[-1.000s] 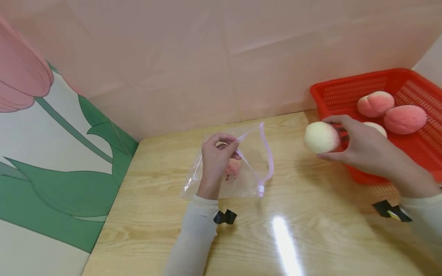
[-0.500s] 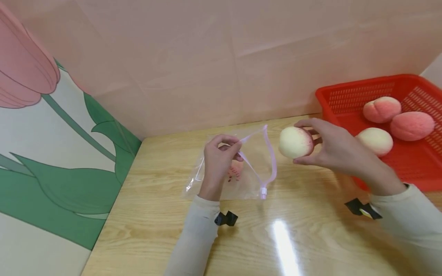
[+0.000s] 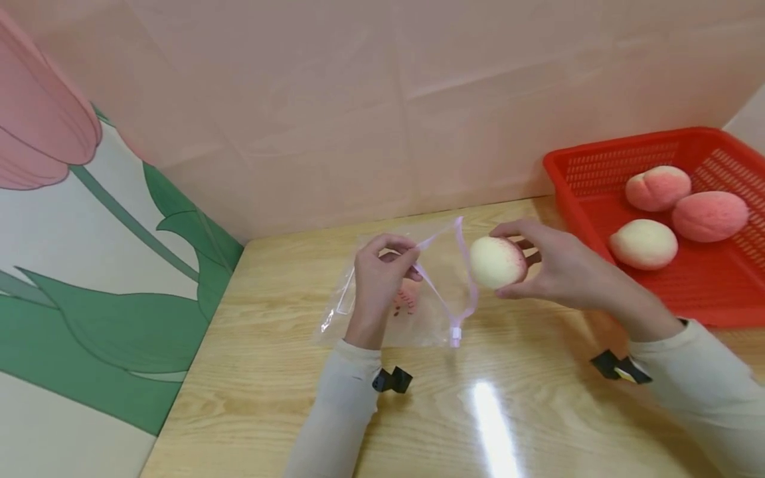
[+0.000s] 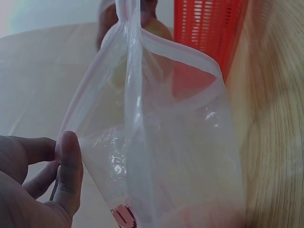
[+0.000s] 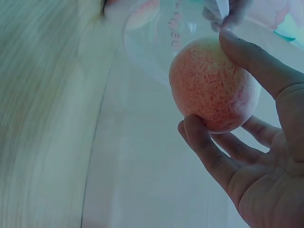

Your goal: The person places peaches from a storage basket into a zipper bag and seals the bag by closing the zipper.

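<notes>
My left hand (image 3: 382, 279) pinches the lilac-edged rim of a clear zip bag (image 3: 433, 318) between thumb and fingers. The bag's mouth gapes toward the right, with a white slider at its near corner. Inside the bag lies a pinkish peach (image 3: 408, 295), partly hidden by the left hand. My right hand (image 3: 556, 269) grips a cream-and-pink peach (image 3: 496, 262) between thumb and fingertips, right at the bag's mouth. In the right wrist view the held peach (image 5: 213, 85) shows its reddish side. The left wrist view shows the bag (image 4: 190, 137) held open by its rim (image 4: 185, 54).
To the right stands a red plastic basket (image 3: 574, 192) with three peaches, one of them a cream peach (image 3: 644, 244). A pink-covered wall (image 3: 335, 133) rises behind the wooden table (image 3: 269, 398). At left is a wall with a tulip picture (image 3: 119, 318).
My right hand has carried the peach leftward from beside the basket to the bag's mouth. The left hand keeps its pinch on the bag rim, nearly still.
</notes>
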{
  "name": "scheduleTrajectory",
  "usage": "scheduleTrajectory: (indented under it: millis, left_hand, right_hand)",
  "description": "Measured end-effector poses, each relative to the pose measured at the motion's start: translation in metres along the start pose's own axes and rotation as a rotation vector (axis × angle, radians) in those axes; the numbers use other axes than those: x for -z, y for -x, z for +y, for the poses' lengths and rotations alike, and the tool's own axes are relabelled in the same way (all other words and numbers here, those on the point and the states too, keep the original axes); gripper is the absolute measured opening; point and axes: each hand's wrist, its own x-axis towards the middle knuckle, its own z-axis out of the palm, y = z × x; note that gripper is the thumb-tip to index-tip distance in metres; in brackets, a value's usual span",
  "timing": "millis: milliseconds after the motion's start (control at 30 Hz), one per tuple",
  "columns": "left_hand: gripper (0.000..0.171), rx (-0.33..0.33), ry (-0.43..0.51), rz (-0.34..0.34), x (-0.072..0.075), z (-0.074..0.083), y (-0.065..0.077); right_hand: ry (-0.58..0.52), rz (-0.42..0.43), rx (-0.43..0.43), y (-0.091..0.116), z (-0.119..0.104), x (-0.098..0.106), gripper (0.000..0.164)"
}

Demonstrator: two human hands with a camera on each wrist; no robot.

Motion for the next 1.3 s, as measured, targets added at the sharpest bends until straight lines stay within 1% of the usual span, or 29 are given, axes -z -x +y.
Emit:
scheduleTrajectory:
  millis: [167, 300, 433, 533, 633, 867, 1100, 1300]
  left_hand:
    - [0.009, -0.008, -0.01, 0.015, 0.001, -0.002, 0.0]
    - [0.008, -0.012, -0.016, 0.017, 0.001, -0.003, 0.0]
    - [0.009, 0.003, -0.011, 0.014, 0.0, -0.002, 0.0]
    - [0.009, 0.012, -0.014, 0.012, 0.0, -0.002, 0.0]
    - [0.009, 0.012, -0.021, 0.006, -0.001, -0.001, 0.0]
    - [0.009, 0.012, -0.041, 0.004, -0.003, 0.0, 0.002]
    - [0.009, 0.028, -0.075, -0.002, -0.007, -0.001, 0.004]
    - [0.009, 0.031, -0.07, -0.014, -0.011, -0.001, 0.005]
  right_hand:
    - [-0.009, -0.04, 0.007, -0.001, -0.001, -0.008, 0.075]
    - [-0.001, -0.054, 0.05, -0.002, 0.002, -0.013, 0.075]
    - [0.0, -0.052, 0.1, -0.003, 0.004, -0.02, 0.073]
    - [0.022, -0.049, 0.126, -0.003, 0.005, -0.024, 0.073]
    - [0.063, -0.056, 0.117, -0.001, 0.004, -0.027, 0.075]
    - [0.154, -0.108, 0.052, 0.001, 0.002, -0.032, 0.079]
    - [0.179, -0.143, 0.027, 0.003, 0.003, -0.038, 0.077]
    - [0.195, -0.141, 0.022, 0.004, 0.003, -0.043, 0.077]
